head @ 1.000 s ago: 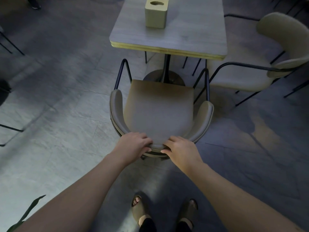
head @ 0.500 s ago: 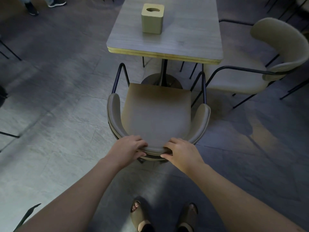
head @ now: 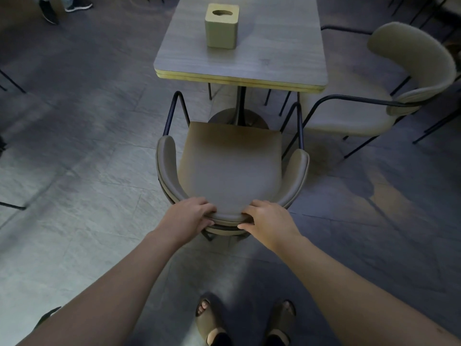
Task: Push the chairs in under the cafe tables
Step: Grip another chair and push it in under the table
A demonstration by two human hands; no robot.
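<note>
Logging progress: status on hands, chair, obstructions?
Left hand, right hand gripping chair backrest. Seat not yet under table. Pedestal base ahead.

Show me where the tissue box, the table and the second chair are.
tissue box (head: 221,31): head view, front face.
table (head: 274,53): head view, bare top.
second chair (head: 349,116): head view, seat, right of the table.

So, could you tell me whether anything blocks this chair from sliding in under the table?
Nothing visible lies on the floor between the chair and the table. Only the table's pedestal base sits beneath, just beyond the seat's front edge.
</note>
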